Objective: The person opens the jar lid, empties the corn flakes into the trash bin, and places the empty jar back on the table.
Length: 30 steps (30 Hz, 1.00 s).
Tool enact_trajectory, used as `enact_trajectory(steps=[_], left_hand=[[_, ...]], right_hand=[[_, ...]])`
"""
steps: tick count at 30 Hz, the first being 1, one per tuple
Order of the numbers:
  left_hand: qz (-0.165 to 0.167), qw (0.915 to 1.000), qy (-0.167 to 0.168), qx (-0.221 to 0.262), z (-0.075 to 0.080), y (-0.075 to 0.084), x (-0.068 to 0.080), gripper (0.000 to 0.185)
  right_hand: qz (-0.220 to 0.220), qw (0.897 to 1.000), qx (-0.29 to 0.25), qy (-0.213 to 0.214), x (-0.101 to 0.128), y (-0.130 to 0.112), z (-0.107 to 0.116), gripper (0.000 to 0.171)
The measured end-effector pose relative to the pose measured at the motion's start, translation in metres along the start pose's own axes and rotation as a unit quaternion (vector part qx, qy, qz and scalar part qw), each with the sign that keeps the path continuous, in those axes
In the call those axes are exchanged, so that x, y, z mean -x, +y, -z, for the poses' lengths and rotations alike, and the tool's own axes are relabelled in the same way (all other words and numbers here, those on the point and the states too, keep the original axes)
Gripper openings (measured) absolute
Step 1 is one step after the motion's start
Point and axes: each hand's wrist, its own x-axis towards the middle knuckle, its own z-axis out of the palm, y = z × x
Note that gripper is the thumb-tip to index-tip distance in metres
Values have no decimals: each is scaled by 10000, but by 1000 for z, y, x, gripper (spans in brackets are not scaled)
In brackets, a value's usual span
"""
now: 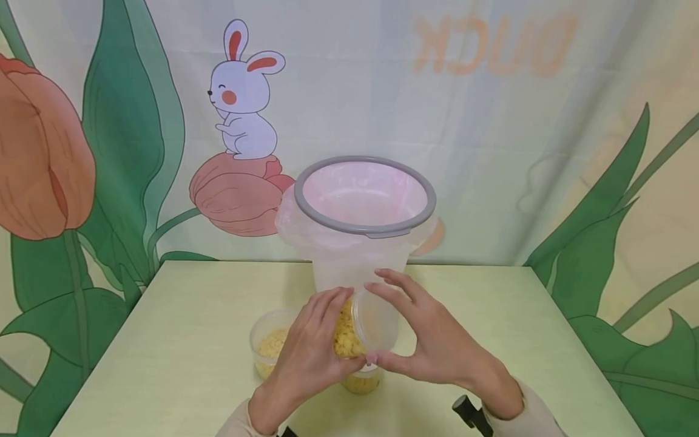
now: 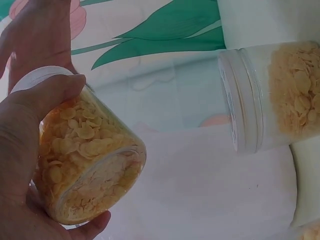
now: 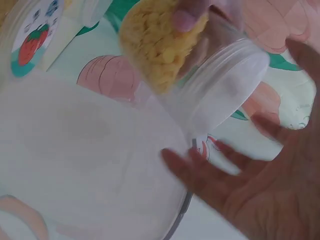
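Observation:
My left hand point(image 1: 314, 343) grips a clear plastic jar point(image 2: 90, 160) of yellow flakes around its side. The jar lies tilted, its whitish screw lid point(image 3: 232, 82) turned toward the right hand. My right hand point(image 1: 437, 331) is spread beside that lid, fingers loosely bent and thumb near the lid's lower edge. In the right wrist view its fingers point(image 3: 200, 172) stand apart from the lid. A second jar of flakes point(image 1: 361, 383) stands on the table below the hands, partly hidden. Another jar point(image 1: 264, 346) sits to the left, partly behind the left hand.
Behind the hands stands a whitish bin with a grey rim point(image 1: 364, 229) and a pinkish bag liner point(image 1: 297, 227). A strawberry label point(image 3: 34, 45) marks one standing jar's lid. The pale green table point(image 1: 491, 315) ends at a printed curtain point(image 1: 349, 91).

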Motion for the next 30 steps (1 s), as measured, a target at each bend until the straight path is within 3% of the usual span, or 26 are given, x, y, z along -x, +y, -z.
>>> enact_trajectory(steps=[6, 13, 18, 25, 30], left_hand=[[82, 9999, 47, -126, 0, 0, -2, 100], [114, 9994, 120, -294, 0, 0, -2, 100], [95, 9994, 117, -303, -1, 2, -2, 96], [-87, 9992, 214, -320, -2, 1, -2, 85], [-90, 9994, 157, -278, -1, 1, -2, 94]], right_hand=[[-1476, 9887, 248, 73, -3, -12, -1, 78], [-2115, 9772, 180, -76, -9, -17, -9, 79], [-2004, 9796, 130, 36, -9, -17, -13, 77], [-1232, 9911, -479, -159, -7, -9, -11, 74], [-805, 9937, -697, -341, -5, -2, -8, 75]])
